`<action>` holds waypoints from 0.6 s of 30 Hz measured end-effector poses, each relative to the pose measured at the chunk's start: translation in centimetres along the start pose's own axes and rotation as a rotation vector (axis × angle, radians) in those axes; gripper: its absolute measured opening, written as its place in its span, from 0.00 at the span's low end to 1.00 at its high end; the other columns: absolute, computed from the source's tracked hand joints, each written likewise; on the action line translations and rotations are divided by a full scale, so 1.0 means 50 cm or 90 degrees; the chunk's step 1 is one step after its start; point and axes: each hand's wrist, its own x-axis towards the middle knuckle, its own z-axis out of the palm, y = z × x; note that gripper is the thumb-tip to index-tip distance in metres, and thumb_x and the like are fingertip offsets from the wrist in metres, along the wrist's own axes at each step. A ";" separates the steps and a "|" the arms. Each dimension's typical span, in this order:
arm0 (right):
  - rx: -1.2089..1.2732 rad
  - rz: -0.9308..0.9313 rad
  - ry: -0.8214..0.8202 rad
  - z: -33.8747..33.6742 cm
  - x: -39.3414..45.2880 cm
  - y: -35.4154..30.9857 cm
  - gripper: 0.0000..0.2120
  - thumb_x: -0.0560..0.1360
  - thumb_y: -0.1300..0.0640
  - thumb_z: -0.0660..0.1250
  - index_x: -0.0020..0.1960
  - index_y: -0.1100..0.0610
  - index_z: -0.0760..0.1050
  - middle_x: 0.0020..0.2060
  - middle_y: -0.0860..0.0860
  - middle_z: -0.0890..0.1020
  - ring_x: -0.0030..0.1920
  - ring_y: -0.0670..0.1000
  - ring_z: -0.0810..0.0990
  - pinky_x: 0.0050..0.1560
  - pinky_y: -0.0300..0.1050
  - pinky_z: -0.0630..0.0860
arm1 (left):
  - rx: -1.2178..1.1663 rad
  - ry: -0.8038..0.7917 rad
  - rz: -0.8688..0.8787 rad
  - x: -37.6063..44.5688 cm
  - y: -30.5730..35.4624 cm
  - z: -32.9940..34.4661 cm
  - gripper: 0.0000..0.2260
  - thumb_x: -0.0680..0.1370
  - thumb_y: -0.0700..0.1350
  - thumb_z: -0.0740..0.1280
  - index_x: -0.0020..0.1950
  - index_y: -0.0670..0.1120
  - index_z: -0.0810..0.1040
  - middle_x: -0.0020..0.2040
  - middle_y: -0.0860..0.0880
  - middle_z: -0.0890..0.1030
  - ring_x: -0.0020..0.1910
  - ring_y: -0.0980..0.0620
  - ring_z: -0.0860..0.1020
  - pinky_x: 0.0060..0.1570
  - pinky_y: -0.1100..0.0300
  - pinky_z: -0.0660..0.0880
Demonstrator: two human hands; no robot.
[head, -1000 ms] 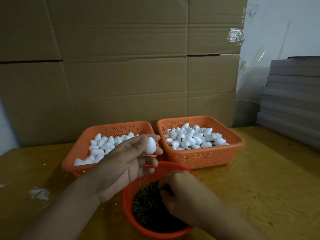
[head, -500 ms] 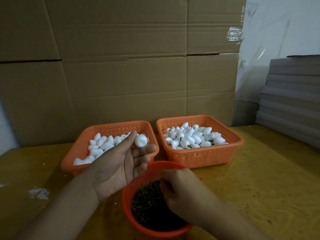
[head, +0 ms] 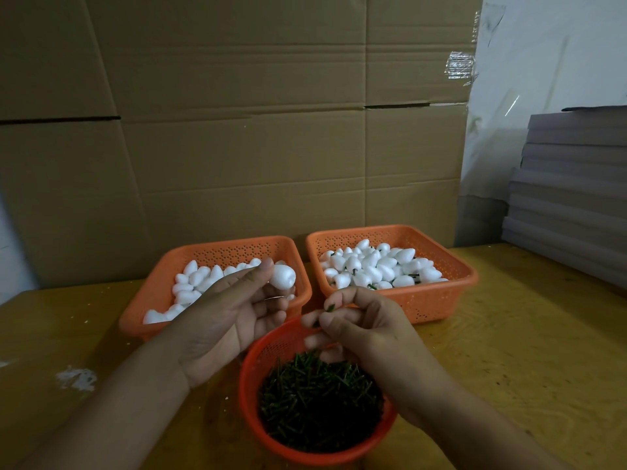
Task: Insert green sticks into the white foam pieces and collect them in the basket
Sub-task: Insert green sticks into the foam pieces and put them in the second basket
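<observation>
Yellowish wooden table [head: 509, 351], grain showing. Two orange square baskets [head: 437, 300] sit side by side at the back, a round orange bowl [head: 258, 418] up front between them, white crumbs [head: 76, 379] smeared off to the left.

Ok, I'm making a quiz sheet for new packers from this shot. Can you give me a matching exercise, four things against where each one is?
Things:
1. foam piece
2. green stick
3. round basket
4. right square basket

Places:
A. nearest the person, full of loose green sticks
B. pinched in the right hand
C. far right, holding foam pieces with sticks already in
D. held at the fingertips of the left hand

Pairs: 1-D, 2-B, 3-A, 4-C
</observation>
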 end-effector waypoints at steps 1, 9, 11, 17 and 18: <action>0.006 -0.001 -0.001 0.001 0.000 -0.001 0.04 0.79 0.69 0.64 0.48 0.61 0.73 0.46 0.60 0.86 0.41 0.52 0.85 0.38 0.41 0.80 | -0.005 0.002 -0.003 0.001 -0.001 -0.002 0.15 0.75 0.51 0.69 0.54 0.41 0.82 0.43 0.44 0.83 0.38 0.54 0.81 0.37 0.62 0.81; -0.121 -0.123 0.077 -0.006 0.003 0.012 0.07 0.76 0.65 0.70 0.51 0.57 0.82 0.36 0.50 0.85 0.37 0.45 0.82 0.38 0.37 0.78 | -0.029 -0.008 -0.016 0.002 0.000 -0.009 0.11 0.77 0.47 0.69 0.53 0.42 0.85 0.45 0.43 0.83 0.41 0.53 0.82 0.39 0.61 0.81; -0.296 -0.217 0.149 -0.014 0.005 0.024 0.10 0.75 0.62 0.73 0.49 0.47 0.84 0.37 0.45 0.85 0.40 0.42 0.83 0.42 0.35 0.78 | -0.039 -0.014 -0.018 0.001 0.000 -0.011 0.13 0.77 0.45 0.69 0.57 0.40 0.82 0.47 0.42 0.82 0.43 0.51 0.82 0.40 0.61 0.81; -0.627 -0.439 0.210 -0.027 0.007 0.048 0.18 0.72 0.70 0.72 0.59 0.55 0.83 0.45 0.48 0.83 0.45 0.44 0.81 0.43 0.38 0.77 | -0.031 -0.005 -0.021 -0.003 -0.003 -0.010 0.19 0.71 0.42 0.76 0.60 0.40 0.80 0.51 0.41 0.84 0.45 0.49 0.84 0.40 0.59 0.81; -0.628 -0.440 0.208 -0.026 0.007 0.048 0.19 0.72 0.71 0.71 0.59 0.55 0.83 0.46 0.48 0.83 0.45 0.44 0.81 0.44 0.39 0.77 | -0.032 -0.003 -0.021 -0.003 -0.002 -0.009 0.21 0.69 0.42 0.76 0.61 0.40 0.80 0.51 0.40 0.84 0.46 0.49 0.84 0.40 0.58 0.81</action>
